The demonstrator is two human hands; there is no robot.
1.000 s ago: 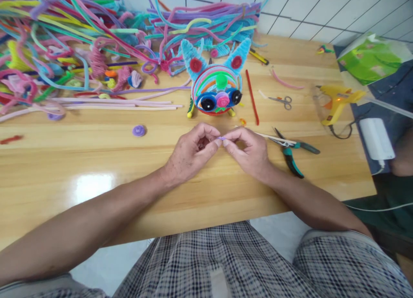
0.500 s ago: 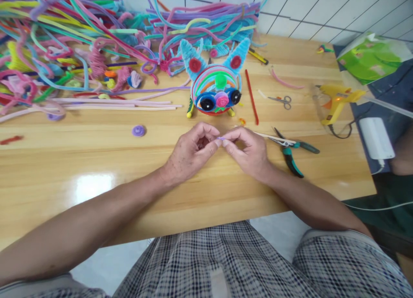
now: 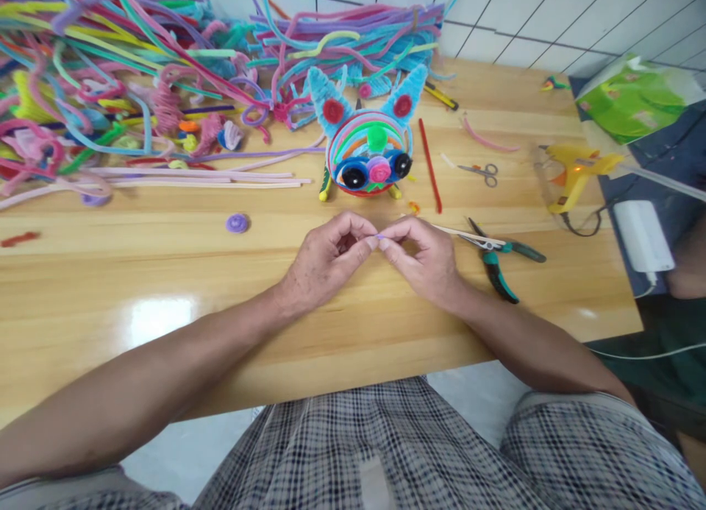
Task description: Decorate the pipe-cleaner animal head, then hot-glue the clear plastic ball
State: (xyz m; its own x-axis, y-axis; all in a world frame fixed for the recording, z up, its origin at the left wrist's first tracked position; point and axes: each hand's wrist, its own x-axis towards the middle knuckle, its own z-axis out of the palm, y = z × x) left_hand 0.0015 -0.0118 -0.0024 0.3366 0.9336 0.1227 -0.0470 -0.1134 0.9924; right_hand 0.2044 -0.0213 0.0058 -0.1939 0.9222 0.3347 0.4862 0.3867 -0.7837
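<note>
We pinch a purple piece (image 3: 380, 236) in both our left hand (image 3: 325, 258) and right hand (image 3: 423, 258), its slim visible bit running sideways above the glossy wooden table (image 3: 364, 333), near the fuzzy blue-eared figure (image 3: 378, 137).

Centre of frame: left hand (image 3: 323, 263) and right hand (image 3: 424, 260) meet above the counter (image 3: 265, 348), their fingers (image 3: 353, 221) pinching a small purple piece (image 3: 379, 236). Directly above them in the frame stands an animal figure (image 3: 378, 137) with blue ears and black-centred eyes. Left of centre: one purple coil (image 3: 237, 223), lying flat. Upper left: heaped pipe cleaners (image 3: 182, 46), mixed colours. Right of centre: pliers (image 3: 499, 278), handles spread; scissors (image 3: 490, 174) above. Upper right: yellow glue gun (image 3: 576, 175), near the counter's edge.
</note>
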